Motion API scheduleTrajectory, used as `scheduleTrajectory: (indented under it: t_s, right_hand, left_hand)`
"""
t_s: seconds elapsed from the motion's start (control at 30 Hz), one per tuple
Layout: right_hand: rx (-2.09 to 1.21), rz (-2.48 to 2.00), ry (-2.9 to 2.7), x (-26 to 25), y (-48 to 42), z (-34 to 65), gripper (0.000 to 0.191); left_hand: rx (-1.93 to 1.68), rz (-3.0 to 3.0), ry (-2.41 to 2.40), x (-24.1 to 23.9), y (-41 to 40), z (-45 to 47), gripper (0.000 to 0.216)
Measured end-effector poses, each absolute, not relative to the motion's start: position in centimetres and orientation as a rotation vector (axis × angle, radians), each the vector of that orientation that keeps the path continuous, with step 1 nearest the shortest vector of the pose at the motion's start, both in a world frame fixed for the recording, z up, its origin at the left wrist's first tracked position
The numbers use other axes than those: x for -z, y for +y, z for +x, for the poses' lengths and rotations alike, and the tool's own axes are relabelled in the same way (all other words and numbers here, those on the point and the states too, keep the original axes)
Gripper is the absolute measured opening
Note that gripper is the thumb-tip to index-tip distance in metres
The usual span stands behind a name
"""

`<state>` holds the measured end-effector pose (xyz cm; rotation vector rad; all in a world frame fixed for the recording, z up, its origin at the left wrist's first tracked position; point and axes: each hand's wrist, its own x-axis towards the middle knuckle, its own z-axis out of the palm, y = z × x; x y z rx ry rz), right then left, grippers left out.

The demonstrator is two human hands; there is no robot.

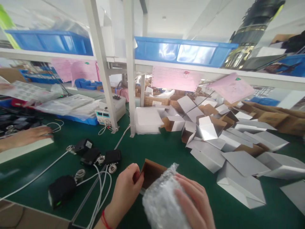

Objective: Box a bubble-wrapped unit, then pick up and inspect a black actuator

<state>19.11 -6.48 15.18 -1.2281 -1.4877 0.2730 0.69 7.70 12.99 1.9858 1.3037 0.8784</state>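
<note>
Head view: left hand (125,190) pinches the near-left wall of a small brown carton (152,173), thumb outside, fingers curled over the edge, so it's closed on the carton. Right hand (193,198) lies flat-ish over a bubble-wrapped item (163,202), fingers spread across the top and pressing it; it grips the wrap from above, palm side hidden. Both sit at the near edge of the green bench (166,149), centre-bottom of the view.

Step in hand, as I judge it: feeding the wrapped item into the carton's open mouth. To do it well: keep the left hand holding the mouth square & open, flaps clear; lead w/ the far end of the bundle, tuck loose wrap in first so it doesn't snag on the rim; push along the carton's length, not down on it, or the thin card may buckle.

Orientation: the bundle's long axis runs near-to-far, slightly leaning left at the far end; its far tip points at the carton & overlaps the carton's near-right edge. Carton opening faces toward the person, brown interior showing. Whether the tip is already inside, can't tell; motion blur.

Nearby: black devices w/ white cables (95,156) to the left, a heap of flat white cartons (226,149) to the right, another person's hand (30,135) far left.
</note>
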Motion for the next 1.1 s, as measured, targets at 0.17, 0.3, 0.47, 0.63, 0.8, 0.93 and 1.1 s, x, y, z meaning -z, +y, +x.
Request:
scheduleTrajectory:
  t_s: [0.17, 0.3, 0.47, 0.63, 0.8, 0.93, 1.1]
  right_hand:
    - [0.531, -1.296, -2.090, -15.7, -2.3, 17.7, 0.058]
    - [0.436, -1.459, -2.287, -17.4, -1.2, 17.3, 0.070]
    - [-0.124, -1.667, -2.462, -20.2, 0.7, 16.1, 0.063]
    - [-0.389, -1.608, -2.530, -21.4, 2.0, 16.0, 0.068]
    - [-0.205, -1.514, -2.486, -21.7, 0.1, 17.8, 0.099]
    - [-0.104, -1.362, -2.551, -21.9, -1.3, 19.6, 0.030]
    - [-0.223, -1.370, -2.643, -20.6, -1.3, 19.9, 0.025]
  left_hand:
    - [-0.888, 1.920, 1.351, -13.1, 5.5, -1.0, 0.020]
    - [-0.933, 1.867, 1.376, -12.8, 4.2, -2.1, 0.018]
    - [-0.958, 1.881, 1.305, -12.9, 4.0, -2.7, 0.016]
    - [-1.132, 2.000, 1.081, -14.4, 4.1, -4.3, 0.012]
    - [-1.401, 2.582, 0.784, -15.6, 3.6, -4.9, 0.022]
    - [-1.174, 3.086, 0.624, -15.8, 3.5, -3.4, 0.033]
    - [-1.024, 3.170, 0.731, -14.6, 3.4, -1.2, 0.040]
